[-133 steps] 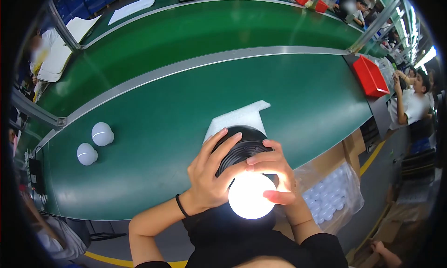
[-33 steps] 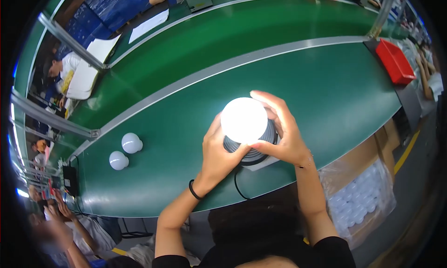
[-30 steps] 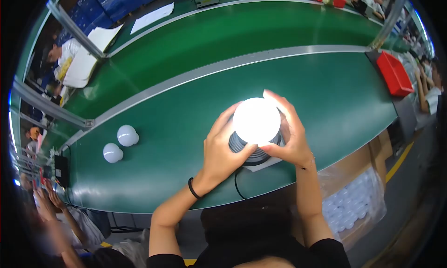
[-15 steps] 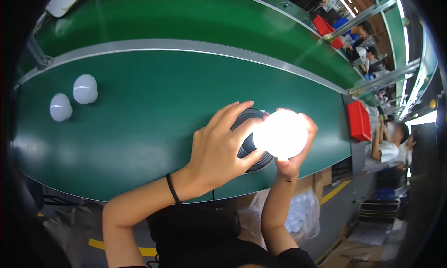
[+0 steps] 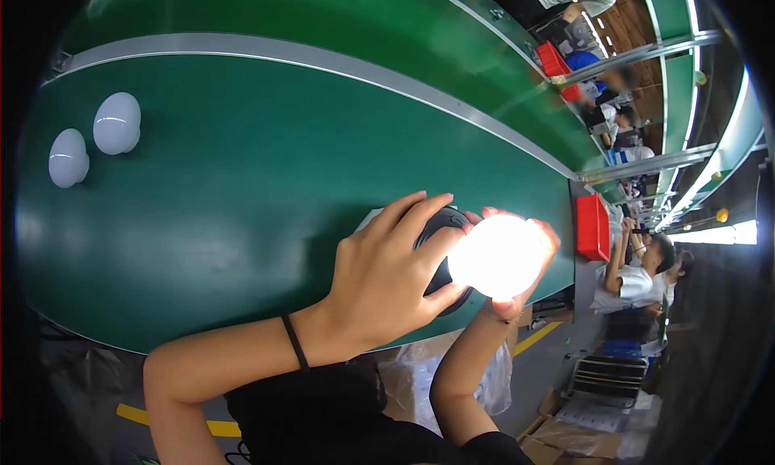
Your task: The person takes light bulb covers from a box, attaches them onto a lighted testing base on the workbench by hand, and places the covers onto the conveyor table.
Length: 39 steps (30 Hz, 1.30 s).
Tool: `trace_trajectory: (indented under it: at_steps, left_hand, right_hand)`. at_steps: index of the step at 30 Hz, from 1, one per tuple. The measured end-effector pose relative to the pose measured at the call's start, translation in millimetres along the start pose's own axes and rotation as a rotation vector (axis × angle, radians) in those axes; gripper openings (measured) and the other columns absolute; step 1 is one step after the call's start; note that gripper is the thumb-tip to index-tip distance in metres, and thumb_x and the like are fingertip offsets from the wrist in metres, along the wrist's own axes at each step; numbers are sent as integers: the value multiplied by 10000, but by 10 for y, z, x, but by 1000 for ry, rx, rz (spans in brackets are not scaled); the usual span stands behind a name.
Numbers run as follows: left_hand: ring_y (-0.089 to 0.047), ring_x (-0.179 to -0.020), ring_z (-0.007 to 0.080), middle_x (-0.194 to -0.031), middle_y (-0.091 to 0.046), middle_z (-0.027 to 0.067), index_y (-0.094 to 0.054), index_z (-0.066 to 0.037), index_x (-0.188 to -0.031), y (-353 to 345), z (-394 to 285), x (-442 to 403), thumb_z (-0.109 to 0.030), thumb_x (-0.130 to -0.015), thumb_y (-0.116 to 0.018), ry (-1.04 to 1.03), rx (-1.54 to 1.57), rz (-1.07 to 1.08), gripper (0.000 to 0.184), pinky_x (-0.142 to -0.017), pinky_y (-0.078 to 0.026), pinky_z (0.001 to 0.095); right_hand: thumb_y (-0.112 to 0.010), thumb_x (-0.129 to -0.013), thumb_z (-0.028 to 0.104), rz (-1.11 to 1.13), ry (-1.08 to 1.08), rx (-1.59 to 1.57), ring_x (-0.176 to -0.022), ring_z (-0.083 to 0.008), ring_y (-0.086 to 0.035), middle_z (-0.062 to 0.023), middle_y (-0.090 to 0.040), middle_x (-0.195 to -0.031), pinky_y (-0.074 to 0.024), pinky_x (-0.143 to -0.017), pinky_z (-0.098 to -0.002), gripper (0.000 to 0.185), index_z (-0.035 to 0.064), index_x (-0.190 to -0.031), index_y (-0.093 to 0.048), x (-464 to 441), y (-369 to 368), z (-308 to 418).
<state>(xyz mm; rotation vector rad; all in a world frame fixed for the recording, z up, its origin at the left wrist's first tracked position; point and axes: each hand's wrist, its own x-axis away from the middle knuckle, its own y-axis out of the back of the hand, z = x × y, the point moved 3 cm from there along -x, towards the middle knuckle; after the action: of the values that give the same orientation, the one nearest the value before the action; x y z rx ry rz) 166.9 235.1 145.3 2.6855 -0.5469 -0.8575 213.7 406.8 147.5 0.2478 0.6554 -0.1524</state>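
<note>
A brightly glowing white light bulb (image 5: 496,257) is in my right hand (image 5: 542,251), whose fingers wrap round its far side with the thumb below. My left hand (image 5: 379,275) curves over a black, round, ridged base (image 5: 440,278) just left of the bulb, its fingers and thumb gripping around it. The left fingertips come right up to the glowing bulb. Glare hides where bulb and base meet. Two unlit white bulbs (image 5: 117,123) lie at the far left of the green table (image 5: 218,182).
A grey metal rail (image 5: 323,60) runs along the table's back. Past the right end stands a red bin (image 5: 593,227), with people seated beyond it. Clear plastic bags (image 5: 412,380) and a cardboard box (image 5: 585,441) are below the front edge.
The view has shifted, so the unlit bulbs and rail appear further up and left. Both hands keep their hold, and the bulb stays lit. A pale edge now shows beside the left hand.
</note>
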Motion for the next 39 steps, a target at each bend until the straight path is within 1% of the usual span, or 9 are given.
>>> trace_trajectory:
  at_steps: [5,11,12,16,21,26,29,31,39]
  left_hand:
    - [-523,-1089,292,-1196,-526,112,-612,-51,-926,3,10,-10,-195,-609,-721,18,25,30,364,-774,-502,371]
    - [-540,-1061,291,-1176,-527,112,-627,-84,-988,32,-2,-18,-217,-583,-742,-31,-31,35,441,-725,-515,358]
    - [-544,-1055,291,-1173,-530,110,-630,-88,-978,36,-6,-23,-212,-576,-740,-33,-32,32,435,-724,-516,358]
    - [-557,-1031,292,-1159,-545,104,-642,-108,-939,22,-14,-50,-195,-546,-733,-23,-35,28,412,-718,-520,355]
    - [-563,-1024,296,-1153,-555,107,-646,-98,-918,-3,4,-93,-173,-532,-710,-6,-39,45,398,-721,-521,356]
    - [-561,-1039,303,-1157,-555,123,-648,-51,-913,17,8,-107,-121,-530,-678,-6,-23,60,390,-730,-523,366]
    - [-559,-1014,299,-1145,-552,106,-635,-122,-932,16,19,-107,-206,-531,-753,1,-36,58,427,-727,-517,354]
    - [-561,-1010,301,-1141,-551,108,-632,-119,-933,20,19,-109,-204,-533,-757,0,-27,63,427,-725,-516,354]
    - [-564,-1003,303,-1133,-553,113,-624,-100,-908,8,23,-94,-197,-534,-760,-14,-17,33,410,-711,-516,351]
  right_hand:
    - [-748,-607,405,30,12,122,-970,-393,-571,-297,-513,-1068,-504,-790,-453,808,14,-1192,-353,-56,-94,219]
    - [-826,-532,274,-43,-125,-5,-987,-401,-564,-269,-480,-1102,-508,-802,-461,819,43,-1176,-377,-88,-338,390]
    - [-866,-476,191,41,-83,-20,-996,-396,-563,-253,-471,-1115,-506,-812,-468,862,56,-1169,-372,-104,-290,365]
    - [-881,-451,147,-9,-18,-25,-999,-383,-563,-234,-485,-1089,-503,-808,-462,853,70,-1138,-381,-103,-339,322]
    - [-873,-479,184,-98,-8,258,-977,-359,-575,-243,-526,-1053,-505,-802,-433,804,69,-1109,-387,-164,-386,399]
    - [-792,-566,177,-116,14,411,-940,-349,-594,-284,-552,-1053,-508,-793,-415,601,9,-1055,-484,-166,-395,465]
    - [-725,-611,170,-122,-28,433,-935,-354,-596,-294,-551,-1066,-504,-798,-412,480,-27,-1015,-556,-230,-417,481]
    - [-692,-626,173,-178,-58,389,-948,-359,-591,-294,-546,-1078,-497,-813,-416,441,-40,-998,-589,-224,-436,487]
    - [-688,-626,193,-89,-52,399,-1004,-360,-559,-282,-533,-1100,-468,-853,-423,488,-34,-1048,-594,-277,-420,511]
